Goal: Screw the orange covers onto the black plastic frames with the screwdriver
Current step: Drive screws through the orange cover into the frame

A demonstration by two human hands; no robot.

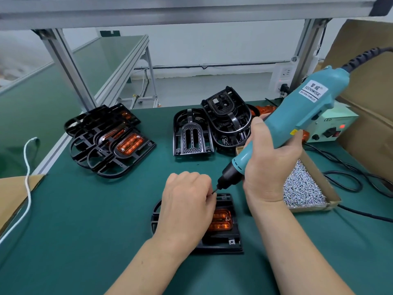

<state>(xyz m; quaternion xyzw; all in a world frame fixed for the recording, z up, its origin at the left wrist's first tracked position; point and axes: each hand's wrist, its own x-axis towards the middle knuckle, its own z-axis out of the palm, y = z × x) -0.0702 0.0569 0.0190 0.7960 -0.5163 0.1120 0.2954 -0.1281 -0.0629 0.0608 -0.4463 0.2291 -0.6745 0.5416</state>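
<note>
green worktop (85, 209) carries black plastic frame (221, 237) at front centre, translucent orange cover (222, 222) seated in it. right hand (270, 167) grip wrapped round teal electric screwdriver (297, 116), tilted down-left. left hand (187, 201) over frame, grip pinching thin metal bit (214, 190) above the frame's far edge.

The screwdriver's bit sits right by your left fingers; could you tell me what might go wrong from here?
The left hand curls right at the bit of the screwdriver; if it spins or slips, fingers could be nicked. The screwdriver is tilted in the right hand, so it may drive crooked into the black frame.
</note>
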